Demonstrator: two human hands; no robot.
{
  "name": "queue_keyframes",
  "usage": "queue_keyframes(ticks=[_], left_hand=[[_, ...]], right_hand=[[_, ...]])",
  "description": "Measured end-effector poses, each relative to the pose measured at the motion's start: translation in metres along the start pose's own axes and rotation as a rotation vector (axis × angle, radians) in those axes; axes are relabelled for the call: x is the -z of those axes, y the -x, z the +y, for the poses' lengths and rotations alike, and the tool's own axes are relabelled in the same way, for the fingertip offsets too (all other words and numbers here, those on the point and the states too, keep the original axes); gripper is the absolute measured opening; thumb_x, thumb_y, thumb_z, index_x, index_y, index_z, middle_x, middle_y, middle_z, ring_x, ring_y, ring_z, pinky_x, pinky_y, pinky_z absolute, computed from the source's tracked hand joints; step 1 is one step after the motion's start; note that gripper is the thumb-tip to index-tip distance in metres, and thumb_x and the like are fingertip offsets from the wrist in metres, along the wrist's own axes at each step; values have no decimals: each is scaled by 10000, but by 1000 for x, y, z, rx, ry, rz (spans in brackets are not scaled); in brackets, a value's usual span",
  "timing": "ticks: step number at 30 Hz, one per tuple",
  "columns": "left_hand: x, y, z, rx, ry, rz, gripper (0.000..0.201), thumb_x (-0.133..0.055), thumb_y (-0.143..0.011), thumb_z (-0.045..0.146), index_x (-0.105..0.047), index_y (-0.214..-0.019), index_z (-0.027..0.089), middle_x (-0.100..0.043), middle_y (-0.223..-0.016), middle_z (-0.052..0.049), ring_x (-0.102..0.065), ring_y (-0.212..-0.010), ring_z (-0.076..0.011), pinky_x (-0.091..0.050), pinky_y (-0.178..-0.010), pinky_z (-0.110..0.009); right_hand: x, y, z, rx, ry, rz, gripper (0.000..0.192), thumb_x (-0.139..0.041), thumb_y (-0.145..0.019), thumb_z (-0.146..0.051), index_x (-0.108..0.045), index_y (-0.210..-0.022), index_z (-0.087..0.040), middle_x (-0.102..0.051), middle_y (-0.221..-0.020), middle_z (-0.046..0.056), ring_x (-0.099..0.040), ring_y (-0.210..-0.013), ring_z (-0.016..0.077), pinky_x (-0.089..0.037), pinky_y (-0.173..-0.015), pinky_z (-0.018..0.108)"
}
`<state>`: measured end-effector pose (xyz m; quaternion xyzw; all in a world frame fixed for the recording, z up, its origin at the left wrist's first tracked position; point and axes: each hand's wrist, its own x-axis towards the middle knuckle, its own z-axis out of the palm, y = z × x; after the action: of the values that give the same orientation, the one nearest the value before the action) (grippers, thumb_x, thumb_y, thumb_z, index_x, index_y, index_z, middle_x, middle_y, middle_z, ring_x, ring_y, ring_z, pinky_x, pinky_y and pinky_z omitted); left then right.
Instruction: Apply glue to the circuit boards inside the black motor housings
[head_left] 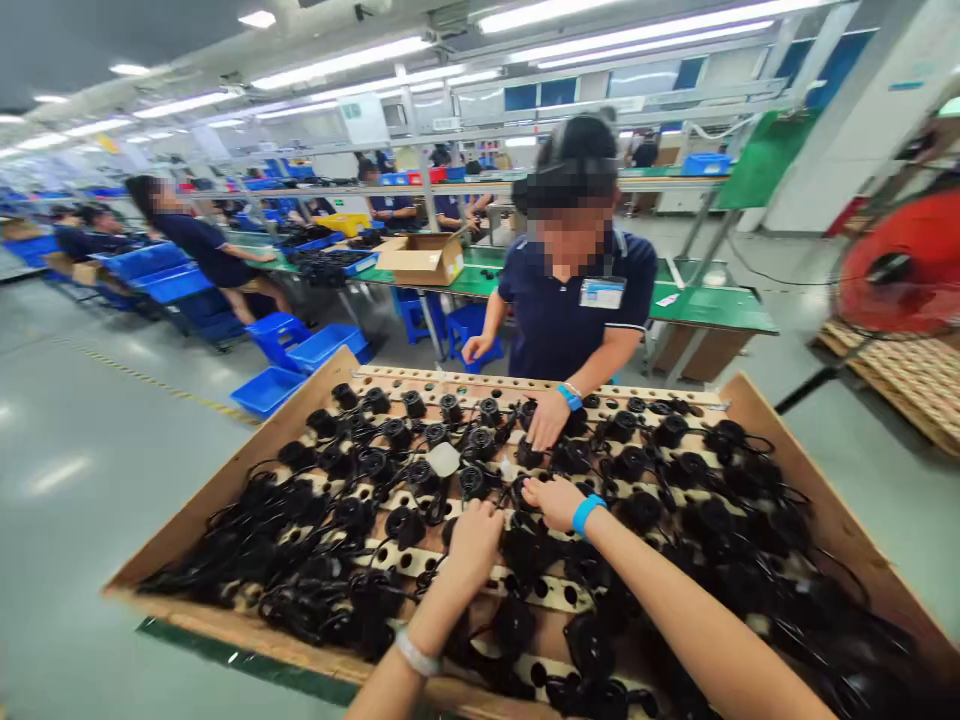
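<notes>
Black corded parts [480, 480] crowd the cardboard tray [757, 400], where the left hand [474, 540] curls closed over one and the right hand [553, 500] pinches another, mid-sorting I judge; lifting next calls for freeing tangled cords.

Fingertips of the left hand [471, 545] and right hand [553, 500] buried among black parts [352, 515], grip unclear, tray [217, 480] near edge cut off, co-worker's face blurred
</notes>
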<state>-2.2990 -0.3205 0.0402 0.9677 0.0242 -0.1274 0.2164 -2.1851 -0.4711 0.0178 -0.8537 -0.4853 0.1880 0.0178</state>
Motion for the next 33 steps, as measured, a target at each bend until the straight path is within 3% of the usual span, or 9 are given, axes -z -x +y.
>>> queue_keyframes(ticks=[2,5,9,13,17,22,26,29,33], left_hand=[[6,-7,-12,-96,-115,-55,391,-452,-699,-45,-649,-1003,99,-609,-1097,-178,-474,-1095,-317,-322,-971,-490],[0,-20,-22,-226,-282,-103,495,-460,-667,-69,-623,-1104,97,-575,-1177,-191,-470,-1093,-332,-327,-941,-509],[-17,-28,-25,-285,-691,31,439,-385,-792,-18,-651,-1097,152,-554,-1202,-175,-504,-1052,-298,-379,-871,-439],[-19,-30,-28,-385,-772,82,410,-400,-793,-9,-675,-1038,171,-566,-1163,-157,-512,-1032,-276,-372,-877,-416],[-6,-30,-25,-479,-773,55,406,-467,-736,25,-641,-1079,154,-563,-1169,-158,-509,-1044,-291,-360,-905,-434],[10,-28,-33,-527,-626,5,423,-561,-651,116,-611,-1070,147,-587,-1168,-142,-538,-1052,-289,-393,-922,-412],[7,-20,-61,-536,-267,193,400,-566,-660,175,-573,-1060,174,-623,-1126,-102,-574,-1052,-247,-450,-920,-370],[2,-12,-69,-424,36,307,344,-557,-700,238,-546,-1040,192,-636,-1104,-86,-599,-1036,-231,-481,-913,-380],[5,-4,-57,-246,244,219,383,-567,-680,268,-552,-1056,195,-651,-1073,-72,-610,-1008,-225,-475,-923,-395]], right_hand=[[1,0,-10,-70,-15,42,387,-570,-893,-280,-533,-1259,-162,-490,-1387,110,-473,-1257,262,-372,-1038,528],[1,-7,-25,-203,-39,80,311,-538,-912,-311,-587,-1175,-153,-546,-1319,100,-484,-1240,253,-339,-1053,541],[-5,-17,-38,-328,-98,112,313,-503,-927,-314,-601,-1171,-144,-524,-1357,114,-424,-1302,271,-266,-1087,565],[-12,-16,-40,-372,-181,154,340,-466,-937,-283,-585,-1214,-125,-457,-1423,146,-378,-1338,289,-254,-1088,572],[-15,-12,-35,-360,-239,194,332,-465,-941,-283,-570,-1222,-140,-458,-1423,122,-386,-1332,271,-261,-1088,575],[-15,-6,-28,-331,-246,218,309,-522,-920,-299,-581,-1186,-153,-523,-1346,101,-456,-1267,260,-313,-1066,560],[-17,-4,-25,-312,-233,224,327,-530,-917,-293,-562,-1214,-161,-518,-1350,99,-455,-1267,263,-326,-1059,558],[-20,-3,-28,-288,-214,230,350,-506,-929,-277,-533,-1259,-161,-480,-1396,102,-423,-1299,261,-293,-1082,556],[-26,2,-36,-275,-189,215,420,-477,-940,-244,-458,-1342,-125,-402,-1460,150,-343,-1361,280,-248,-1108,549]])
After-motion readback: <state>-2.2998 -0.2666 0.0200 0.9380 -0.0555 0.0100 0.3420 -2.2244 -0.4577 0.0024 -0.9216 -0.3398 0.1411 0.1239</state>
